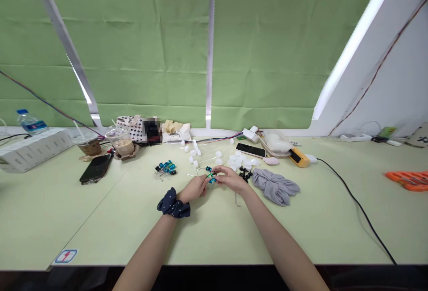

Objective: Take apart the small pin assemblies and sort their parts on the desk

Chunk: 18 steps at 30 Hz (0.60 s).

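My left hand and my right hand meet over the middle of the pale green table. Both are pinched on a small assembly of blue capacitors with thin wire leads. A dark dotted scrunchie sits on my left wrist. A loose pile of blue capacitors lies to the left of my hands. White plastic caps are scattered just beyond them, and small black parts lie by my right hand. A bent metal pin rests under my right wrist.
A grey cloth lies right of my hands. Two phones, two iced drinks, a clear box, a yellow device and a black cable are around. An orange tool sits far right.
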Tool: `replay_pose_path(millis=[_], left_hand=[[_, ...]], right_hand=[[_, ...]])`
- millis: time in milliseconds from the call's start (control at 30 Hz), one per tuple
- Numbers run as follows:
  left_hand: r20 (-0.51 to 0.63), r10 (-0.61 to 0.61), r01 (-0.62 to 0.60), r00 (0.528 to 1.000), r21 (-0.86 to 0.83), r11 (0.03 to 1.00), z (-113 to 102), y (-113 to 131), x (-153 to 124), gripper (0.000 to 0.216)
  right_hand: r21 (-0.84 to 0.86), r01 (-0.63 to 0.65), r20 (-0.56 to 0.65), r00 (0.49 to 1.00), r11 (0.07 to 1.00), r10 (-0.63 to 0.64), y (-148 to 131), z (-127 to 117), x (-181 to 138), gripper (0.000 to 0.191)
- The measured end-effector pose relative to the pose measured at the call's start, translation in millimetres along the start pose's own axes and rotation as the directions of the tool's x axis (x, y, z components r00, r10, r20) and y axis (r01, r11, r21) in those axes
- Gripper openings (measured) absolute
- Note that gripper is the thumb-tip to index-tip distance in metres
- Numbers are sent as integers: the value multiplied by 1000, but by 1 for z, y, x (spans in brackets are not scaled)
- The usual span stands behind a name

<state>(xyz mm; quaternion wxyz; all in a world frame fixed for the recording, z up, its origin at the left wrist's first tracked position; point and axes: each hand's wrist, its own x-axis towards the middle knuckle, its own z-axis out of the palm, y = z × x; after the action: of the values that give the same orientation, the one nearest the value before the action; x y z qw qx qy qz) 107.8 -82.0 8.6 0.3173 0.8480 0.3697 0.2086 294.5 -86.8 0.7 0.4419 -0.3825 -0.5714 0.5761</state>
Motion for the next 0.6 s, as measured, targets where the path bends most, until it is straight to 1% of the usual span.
replay_pose_path(millis=[67, 133, 200, 267, 333, 400, 500, 533, 600], left_hand=[[-7, 3, -3, 1000, -1, 1000, 0, -1, 0, 39], [-7, 5, -5, 1000, 3, 1000, 1, -2, 0, 38], [-6, 3, -3, 1000, 9, 1000, 1, -3, 0, 38], [-3, 5, -5, 1000, 9, 1000, 2, -3, 0, 38], [-3, 14, -14, 1000, 4, 1000, 1, -3, 0, 38], [-7, 18, -18, 1000, 3, 1000, 1, -2, 1, 38], [-10, 13, -13, 1000, 6, 1000, 1, -1, 1, 38], [-9, 10, -10, 1000, 5, 1000, 1, -1, 0, 38], [-7, 12, -12, 1000, 1, 1000, 0, 1, 0, 39]], right_hand=[[-17, -14, -7, 1000, 1000, 13, -1, 0, -1, 46], [-55, -77, -54, 996, 996, 74, 0, 0, -1, 43], [-85, -97, -75, 993, 992, 90, 1, 0, 0, 43], [-76, -40, -32, 999, 996, 37, 1, -1, 0, 40], [-44, 14, 13, 1000, 999, -13, -1, -1, -1, 42], [-16, -15, 8, 1000, 1000, 15, -2, 0, -2, 45], [4, -128, -44, 991, 992, 128, -1, 2, 0, 42], [11, -139, -48, 989, 990, 139, 0, 2, 0, 43], [22, -95, -16, 995, 995, 96, -1, 2, 0, 40]])
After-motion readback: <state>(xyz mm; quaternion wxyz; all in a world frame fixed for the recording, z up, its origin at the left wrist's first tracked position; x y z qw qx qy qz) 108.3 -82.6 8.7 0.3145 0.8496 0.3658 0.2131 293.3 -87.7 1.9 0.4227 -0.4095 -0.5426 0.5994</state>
